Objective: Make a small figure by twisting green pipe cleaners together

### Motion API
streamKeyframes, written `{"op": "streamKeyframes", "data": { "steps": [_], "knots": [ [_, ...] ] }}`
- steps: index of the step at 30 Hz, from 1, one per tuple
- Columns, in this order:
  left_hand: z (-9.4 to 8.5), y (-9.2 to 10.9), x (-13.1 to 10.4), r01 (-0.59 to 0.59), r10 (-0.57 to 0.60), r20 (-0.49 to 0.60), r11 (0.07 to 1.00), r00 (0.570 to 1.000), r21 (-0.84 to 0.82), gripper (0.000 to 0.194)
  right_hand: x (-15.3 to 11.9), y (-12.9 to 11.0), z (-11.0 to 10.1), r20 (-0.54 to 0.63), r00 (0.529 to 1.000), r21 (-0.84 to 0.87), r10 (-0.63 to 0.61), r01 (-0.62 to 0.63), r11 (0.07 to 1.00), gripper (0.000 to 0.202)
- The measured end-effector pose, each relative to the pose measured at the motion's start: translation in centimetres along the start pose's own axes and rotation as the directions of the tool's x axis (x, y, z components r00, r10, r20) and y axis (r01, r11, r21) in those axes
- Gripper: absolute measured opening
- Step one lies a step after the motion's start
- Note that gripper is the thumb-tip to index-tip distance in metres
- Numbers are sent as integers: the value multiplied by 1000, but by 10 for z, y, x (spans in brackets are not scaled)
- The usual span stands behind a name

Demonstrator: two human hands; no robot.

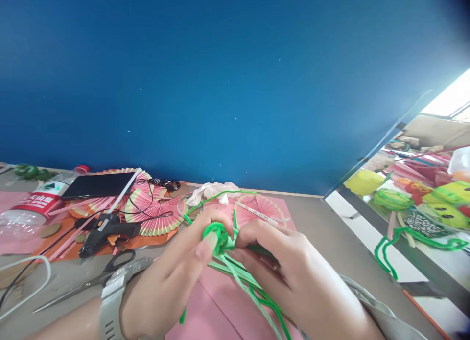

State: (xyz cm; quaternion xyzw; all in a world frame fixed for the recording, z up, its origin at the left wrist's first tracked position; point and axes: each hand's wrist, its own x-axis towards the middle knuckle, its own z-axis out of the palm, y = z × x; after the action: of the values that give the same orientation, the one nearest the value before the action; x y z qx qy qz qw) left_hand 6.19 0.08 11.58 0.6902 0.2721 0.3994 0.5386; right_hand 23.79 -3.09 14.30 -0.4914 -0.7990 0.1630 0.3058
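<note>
In the middle of the head view, my left hand (pixel 172 276) grips a small coiled green bundle (pixel 216 237), thumb across its front. It looks like wound fuzzy pipe cleaner. My right hand (pixel 282 261) is closed just to the right, fingertips pinched at the green strands by the bundle. Which strand it holds is hidden behind the fingers. Green pipe cleaners (pixel 273 306) hang below the hands over pink paper (pixel 209 310). One green strand (pixel 220 195) curves up behind the hands.
A black glue gun (pixel 106 230), scissors (pixel 88 283) and a phone (pixel 99 185) lie left, by a plastic bottle (pixel 38 200) and pleated paper fans (pixel 157 213). A white marker (pixel 257 213) lies behind my hands. A blue panel (pixel 235 95) rises behind; colourful crafts (pixel 440 203) stand right.
</note>
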Motion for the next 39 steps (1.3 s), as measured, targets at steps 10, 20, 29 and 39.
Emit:
{"op": "streamKeyframes", "data": {
  "steps": [10, 20, 29, 39],
  "knots": [
    [-1, -1, -1, 64, -60, 54, 994, 997, -87, 28, -2, -3, -3, 72, 997, 3, 14, -15, 1000, 11],
    [-7, 3, -5, 69, -63, 99, 996, 993, -62, 30, 0, 6, -25, 208, 962, -31, 177, -175, 984, 15],
    [-5, 1, 3, -14, -73, 309, 963, 948, 270, 20, 3, 17, -31, 139, 932, -69, 336, -329, 942, 27],
    [13, -13, 1, -114, -114, 256, 676, 960, 728, 17, 5, 9, -9, 72, 933, -102, 352, -345, 933, 18]
  ]
}}
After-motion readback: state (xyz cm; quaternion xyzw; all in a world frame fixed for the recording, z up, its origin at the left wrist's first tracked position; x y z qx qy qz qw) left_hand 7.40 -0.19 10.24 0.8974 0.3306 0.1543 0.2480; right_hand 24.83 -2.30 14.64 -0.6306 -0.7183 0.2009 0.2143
